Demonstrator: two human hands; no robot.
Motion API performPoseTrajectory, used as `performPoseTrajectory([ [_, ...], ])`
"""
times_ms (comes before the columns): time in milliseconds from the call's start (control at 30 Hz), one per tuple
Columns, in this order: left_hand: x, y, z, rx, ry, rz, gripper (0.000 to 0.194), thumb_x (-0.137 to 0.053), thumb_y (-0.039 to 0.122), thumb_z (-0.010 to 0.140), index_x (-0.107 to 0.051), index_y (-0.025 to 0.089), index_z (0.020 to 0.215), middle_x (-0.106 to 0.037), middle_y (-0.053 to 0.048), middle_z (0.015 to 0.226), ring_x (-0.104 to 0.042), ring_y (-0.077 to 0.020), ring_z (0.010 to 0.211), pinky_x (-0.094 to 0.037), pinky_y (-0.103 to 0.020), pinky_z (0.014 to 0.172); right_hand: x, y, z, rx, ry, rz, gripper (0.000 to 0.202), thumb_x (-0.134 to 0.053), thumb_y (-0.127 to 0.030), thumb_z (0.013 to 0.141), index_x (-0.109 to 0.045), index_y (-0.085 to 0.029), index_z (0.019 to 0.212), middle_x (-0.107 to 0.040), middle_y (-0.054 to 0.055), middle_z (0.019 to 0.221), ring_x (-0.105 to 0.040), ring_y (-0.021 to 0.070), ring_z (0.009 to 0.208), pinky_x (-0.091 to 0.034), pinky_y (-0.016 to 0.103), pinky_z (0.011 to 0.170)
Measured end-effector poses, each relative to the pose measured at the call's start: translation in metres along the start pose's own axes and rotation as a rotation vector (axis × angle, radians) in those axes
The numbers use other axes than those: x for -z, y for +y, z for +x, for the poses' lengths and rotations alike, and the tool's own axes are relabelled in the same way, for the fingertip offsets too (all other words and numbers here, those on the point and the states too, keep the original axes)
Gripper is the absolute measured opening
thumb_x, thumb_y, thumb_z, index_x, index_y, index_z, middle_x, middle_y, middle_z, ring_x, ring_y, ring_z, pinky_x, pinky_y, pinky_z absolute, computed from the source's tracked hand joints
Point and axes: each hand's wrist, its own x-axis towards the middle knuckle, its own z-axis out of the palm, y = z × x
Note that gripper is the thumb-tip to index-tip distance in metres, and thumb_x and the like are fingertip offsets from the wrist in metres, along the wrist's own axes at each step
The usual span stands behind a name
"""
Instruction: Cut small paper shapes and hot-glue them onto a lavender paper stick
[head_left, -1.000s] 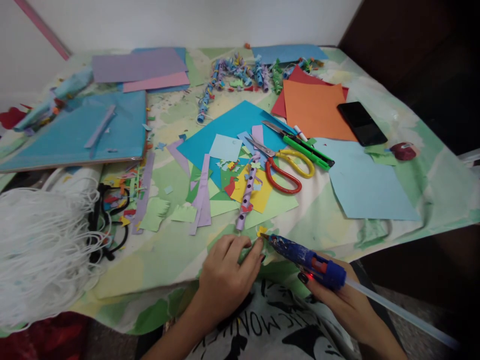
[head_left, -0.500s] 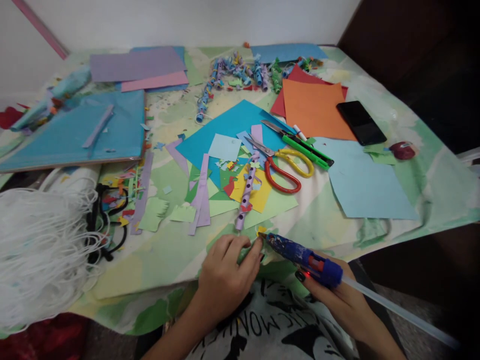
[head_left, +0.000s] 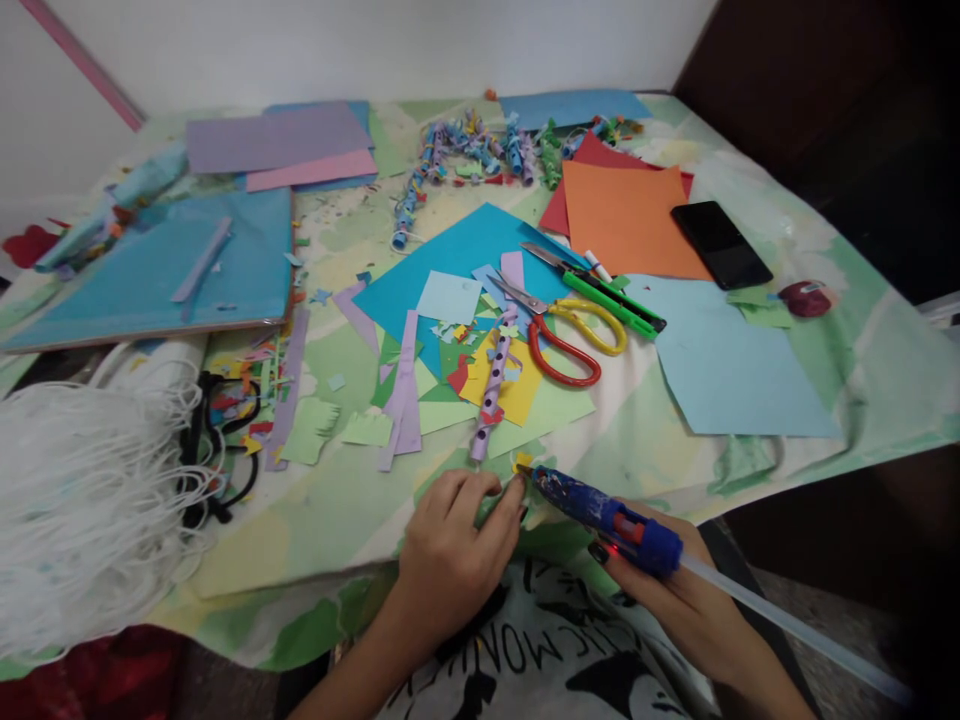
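My left hand (head_left: 457, 545) is closed near the table's front edge, its fingertips pinching a small yellow paper piece (head_left: 523, 461). Something green shows between its fingers, though I cannot tell what. In my right hand (head_left: 667, 585) is a blue hot glue gun (head_left: 600, 510) with a red light on and a long clear glue stick out of its back. Its nozzle points left, right at the yellow piece and my left fingertips. Just beyond my left hand lies a rolled purple paper tube (head_left: 492, 395) with dark dots and small coloured scraps on it.
Scissors (head_left: 566, 345) and a green box cutter (head_left: 615, 303) lie past the tube on coloured paper. Further right are a phone (head_left: 721, 245) and a light blue sheet (head_left: 739, 370). White string (head_left: 90, 510) heaps at left. Several decorated paper rolls (head_left: 480, 145) rest at the back.
The view has shifted very slightly. Both hands, the glue gun and the yellow piece keep almost the same places.
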Motion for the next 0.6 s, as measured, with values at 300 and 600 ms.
performPoseTrajectory([
  [300, -0.0022, -0.0006, -0.0016, 0.001, 0.008, -0.005, 0.028, -0.062, 0.012, 0.078, -0.066, 0.013, 0.105, -0.061, -0.009, 0.084, -0.052, -0.0205, 0.079, -0.049, -0.036, 0.068, -0.002, -0.0039, 0.0006, -0.028, 0.026, 0.001, 0.028, -0.046, -0.04, 0.087, -0.06, -0.022, 0.07, -0.053, 0.0, 0.056, -0.051, 0.0161, 0.053, -0.041, 0.029, 0.049],
  [600, -0.0014, -0.0004, -0.0004, 0.006, 0.003, -0.013, 0.028, -0.063, 0.012, 0.077, -0.067, 0.013, 0.105, -0.061, -0.009, 0.084, -0.052, -0.0202, 0.078, -0.049, -0.035, 0.067, 0.0011, -0.004, 0.0019, 0.009, 0.015, 0.004, 0.02, -0.049, -0.034, 0.085, -0.06, -0.022, 0.073, -0.058, 0.001, 0.062, -0.054, 0.0167, 0.057, -0.043, 0.029, 0.053],
])
